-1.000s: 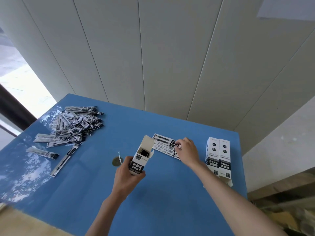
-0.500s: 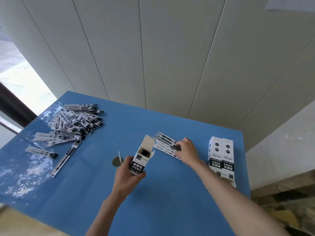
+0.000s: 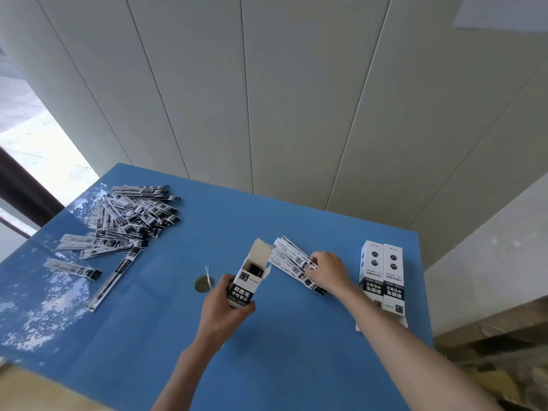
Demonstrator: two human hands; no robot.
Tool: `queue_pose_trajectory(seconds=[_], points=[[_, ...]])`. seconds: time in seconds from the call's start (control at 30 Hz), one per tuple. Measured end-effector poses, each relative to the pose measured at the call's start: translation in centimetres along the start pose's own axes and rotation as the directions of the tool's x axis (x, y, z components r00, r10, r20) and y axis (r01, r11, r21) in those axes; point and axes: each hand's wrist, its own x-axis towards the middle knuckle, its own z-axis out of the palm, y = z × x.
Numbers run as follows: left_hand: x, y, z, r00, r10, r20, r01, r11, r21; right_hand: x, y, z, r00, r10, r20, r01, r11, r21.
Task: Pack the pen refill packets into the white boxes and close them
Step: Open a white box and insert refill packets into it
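Observation:
My left hand (image 3: 224, 310) grips the lower end of a white box (image 3: 248, 278) with black print, tilted up off the blue table (image 3: 296, 351). Its top flap stands open, and dark packet ends show inside. To the right, my right hand (image 3: 327, 271) pinches a small bunch of pen refill packets (image 3: 292, 259) that lie fanned on the table, right beside the box's mouth. A big loose pile of refill packets (image 3: 127, 221) is spread at the far left. Two more white boxes (image 3: 382, 274) lie side by side at the right edge.
A round grey hole with a thin white strip (image 3: 204, 283) sits in the table left of the held box. A few stray packets (image 3: 72, 268) lie at the left near glare patches. A pale panelled wall (image 3: 267, 99) rises behind the table.
My right hand has drawn the small bunch of packets slightly together and shifted its fingers on them. The left hand and its box have barely moved.

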Motion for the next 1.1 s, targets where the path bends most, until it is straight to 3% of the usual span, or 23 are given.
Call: queue_pose_trajectory(seconds=[0.17,0.3,0.57,0.8,1.0,1.1], points=[[-0.2,-0.1,0.2,1.000,0.006,0.012,-0.006,1.000,-0.001,-0.9,0.0,0.2,1.000,-0.003,-0.023,0.004,1.000,0.021],[-0.5,-0.3,0.2,1.000,0.021,0.012,-0.021,1.000,0.005,-1.4,-0.3,-0.7,0.997,0.033,-0.065,-0.016,0.968,0.249],[-1.2,-0.1,0.6,0.998,0.050,0.029,-0.051,0.998,0.026,-2.8,-1.0,-4.7,0.976,0.169,-0.141,-0.021,0.708,0.706],[-2.0,0.3,1.1,0.995,0.071,0.072,-0.073,0.997,0.026,-4.7,-0.8,-7.0,0.969,0.163,-0.187,0.038,0.646,0.763],[-2.6,0.3,1.4,0.993,0.086,0.082,-0.088,0.996,0.023,-6.0,0.2,-6.9,0.962,0.251,-0.107,-0.079,0.631,0.771],[-2.9,0.1,1.4,0.992,0.089,0.085,-0.091,0.995,0.028,-6.6,0.2,-7.4,0.971,0.207,-0.123,-0.027,0.603,0.797]])
